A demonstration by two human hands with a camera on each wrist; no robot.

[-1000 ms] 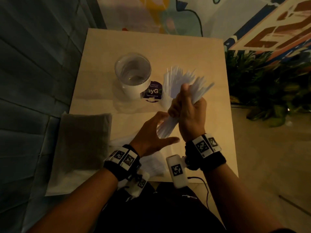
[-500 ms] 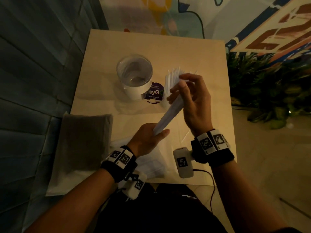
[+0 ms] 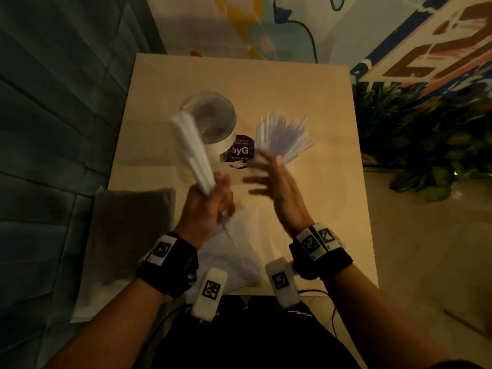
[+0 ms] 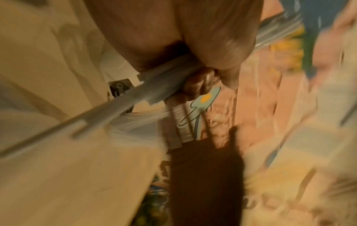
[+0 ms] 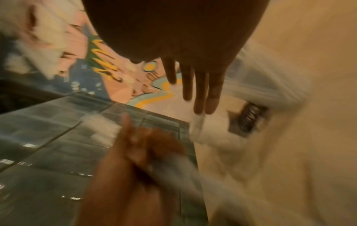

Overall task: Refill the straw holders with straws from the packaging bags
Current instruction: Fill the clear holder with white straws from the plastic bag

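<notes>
My left hand (image 3: 210,201) grips a bundle of white wrapped straws (image 3: 190,150) near its lower end, and the bundle slants up to the left over the rim of the clear round straw holder (image 3: 210,121). In the left wrist view the fingers (image 4: 201,82) curl round the bundle of straws (image 4: 115,105). My right hand (image 3: 274,179) is open with fingers spread, just in front of a second holder fanned full of straws (image 3: 283,137). A clear packaging bag (image 3: 234,251) lies flat under my wrists.
The light wooden table (image 3: 292,83) carries a purple round sticker (image 3: 239,151) between the two holders. A grey folded cloth (image 3: 133,227) lies at the table's left edge. Green plants (image 3: 431,145) stand to the right of the table, a painted wall behind.
The straw bundle has passed from both hands to my left hand alone and swung left toward the clear holder. My right hand let go and spread its fingers.
</notes>
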